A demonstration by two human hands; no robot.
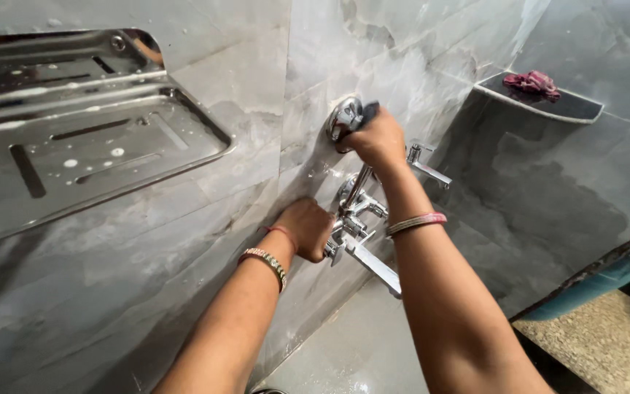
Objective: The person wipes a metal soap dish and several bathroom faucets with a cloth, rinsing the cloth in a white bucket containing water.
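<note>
Right hand (pixel 379 138): clenched on dark scrubber (pixel 368 111) against chrome wall flange (pixel 345 117), frame centre. Left hand (pixel 306 228): fingers hidden behind tap fitting (pixel 355 219); grip cannot be told. Hazard: wet chrome, slipping likely.

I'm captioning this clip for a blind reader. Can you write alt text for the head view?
A person's right hand presses a dark scrubber against a round chrome wall fitting, while the left hand rests on the wet grey tiled wall beside the chrome tap. A steel soap tray hangs upper left; a red cloth lies on a corner shelf.
</note>
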